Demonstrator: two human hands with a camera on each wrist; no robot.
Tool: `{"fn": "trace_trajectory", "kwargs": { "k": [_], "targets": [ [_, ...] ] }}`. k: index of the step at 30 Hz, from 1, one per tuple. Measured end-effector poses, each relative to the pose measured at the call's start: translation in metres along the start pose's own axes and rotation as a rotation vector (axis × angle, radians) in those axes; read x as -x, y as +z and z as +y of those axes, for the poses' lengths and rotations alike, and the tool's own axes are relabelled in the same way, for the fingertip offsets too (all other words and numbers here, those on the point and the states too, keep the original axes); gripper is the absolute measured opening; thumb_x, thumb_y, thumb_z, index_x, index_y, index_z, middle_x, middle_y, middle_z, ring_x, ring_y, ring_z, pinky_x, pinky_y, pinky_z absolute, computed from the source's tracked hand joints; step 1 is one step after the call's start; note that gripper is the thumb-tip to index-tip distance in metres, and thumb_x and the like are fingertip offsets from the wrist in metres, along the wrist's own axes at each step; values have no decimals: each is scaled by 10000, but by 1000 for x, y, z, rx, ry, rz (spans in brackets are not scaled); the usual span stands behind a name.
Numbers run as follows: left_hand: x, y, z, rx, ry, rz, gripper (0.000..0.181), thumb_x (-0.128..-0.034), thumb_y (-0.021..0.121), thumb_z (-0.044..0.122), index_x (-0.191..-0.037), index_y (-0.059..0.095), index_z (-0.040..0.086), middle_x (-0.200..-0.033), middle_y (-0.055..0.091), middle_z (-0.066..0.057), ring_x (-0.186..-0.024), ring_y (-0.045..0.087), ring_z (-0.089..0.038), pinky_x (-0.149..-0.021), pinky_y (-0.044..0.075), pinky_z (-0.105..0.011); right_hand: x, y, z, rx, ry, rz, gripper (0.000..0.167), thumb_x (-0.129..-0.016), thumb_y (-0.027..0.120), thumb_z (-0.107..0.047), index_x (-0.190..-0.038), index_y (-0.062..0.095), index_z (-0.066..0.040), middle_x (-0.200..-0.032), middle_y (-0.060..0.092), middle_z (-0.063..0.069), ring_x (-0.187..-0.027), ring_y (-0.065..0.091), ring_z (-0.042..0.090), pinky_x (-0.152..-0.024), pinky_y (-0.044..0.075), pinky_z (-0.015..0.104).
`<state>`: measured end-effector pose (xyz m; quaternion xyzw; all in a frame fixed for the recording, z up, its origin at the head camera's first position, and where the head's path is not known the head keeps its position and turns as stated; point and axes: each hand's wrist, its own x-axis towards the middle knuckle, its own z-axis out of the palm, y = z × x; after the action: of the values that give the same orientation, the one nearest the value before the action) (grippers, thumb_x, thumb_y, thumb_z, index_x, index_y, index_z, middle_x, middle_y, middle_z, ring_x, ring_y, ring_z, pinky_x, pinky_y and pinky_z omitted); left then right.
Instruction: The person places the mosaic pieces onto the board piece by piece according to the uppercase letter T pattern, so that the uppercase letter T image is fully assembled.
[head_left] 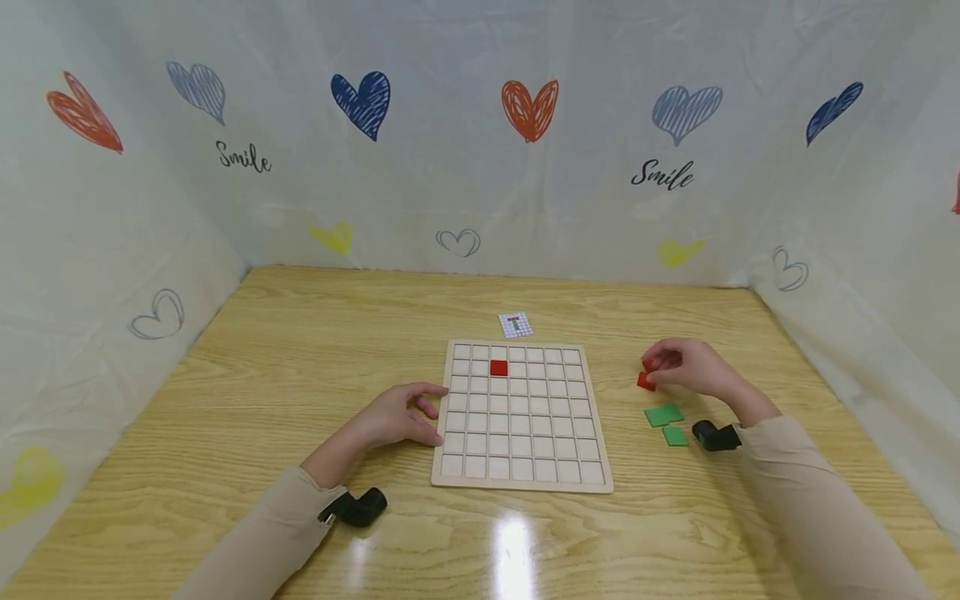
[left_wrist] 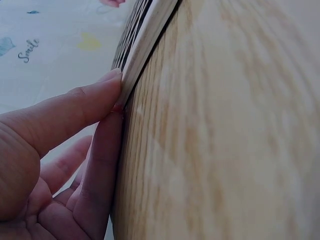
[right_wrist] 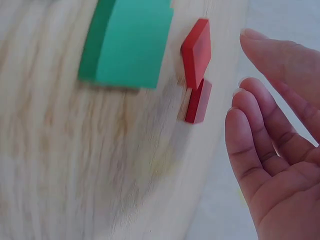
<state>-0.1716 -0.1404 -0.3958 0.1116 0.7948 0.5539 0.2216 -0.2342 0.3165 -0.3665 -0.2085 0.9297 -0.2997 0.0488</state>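
Red tiles (right_wrist: 198,55), two of them, lie on the table right of the board, corners touching or overlapping, can't tell which. Right hand (head_left: 690,367) is right at them; in the head view fingertips overlap the tiles, but right wrist view shows a gap, thumb apart from loosely bent fingers, nothing pinched. Left hand (head_left: 397,415) has thumb and index finger spread along the left rim of the wooden grid board (head_left: 540,423), touching it, not gripping round it; other fingers bent. One red tile is seated on the board (head_left: 498,367), second row from the far edge, third column from the left; other cells bare. Green tiles (head_left: 674,436) lie nearer the person than the loose reds, the larger patch maybe two side by side. Pattern card (head_left: 515,325) sits just beyond the board, small T in red and green. Table (head_left: 337,333) is wood grain, heart-printed sheet (head_left: 457,183) behind. Likely risks: a pinch could catch both reds or flick one away, since they sit so close; the right wrist camera (head_left: 716,435) could sweep the greens if the forearm dips; sideways pressure from the left hand could slide the board.
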Motion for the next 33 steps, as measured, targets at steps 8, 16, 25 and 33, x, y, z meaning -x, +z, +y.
{"fn": "trace_trajectory", "kwargs": {
  "k": [8, 16, 25, 33],
  "targets": [
    [0, 0, -2, -12, 10, 0, 700, -699, 796, -6, -1322, 475, -18, -942, 528, -132, -724, 604, -184, -679, 501, -297, -1, -4, 12, 37, 3, 4, 260, -763, 754, -45, -993, 659, 32, -895, 633, 93, -784, 575, 194, -688, 477, 258],
    [0, 1, -2, -16, 10, 6, 701, -700, 793, -15, -1321, 471, -30, -924, 523, -123, -713, 594, -176, -674, 504, -295, -3, -6, 21, 38, -16, 5, 269, -745, 767, -44, -979, 663, 39, -897, 636, 104, -780, 567, 174, -692, 465, 233],
    [-1, 1, -2, -26, 6, 9, 700, -704, 793, -9, -1325, 471, -24, -931, 523, -128, -713, 592, -175, -672, 499, -294, -10, -6, 29, 4, 1, -50, 328, -757, 769, -66, -1031, 647, 66, -948, 634, 121, -836, 570, 230, -697, 465, 212],
    [0, 0, -2, -27, 9, 6, 704, -703, 798, 2, -1325, 470, -23, -940, 528, -129, -731, 593, -179, -679, 499, -297, -13, -9, 34, -2, 51, -111, 337, -787, 751, -123, -1060, 658, 51, -975, 629, 105, -860, 557, 211, -718, 462, 242]
  ]
}}
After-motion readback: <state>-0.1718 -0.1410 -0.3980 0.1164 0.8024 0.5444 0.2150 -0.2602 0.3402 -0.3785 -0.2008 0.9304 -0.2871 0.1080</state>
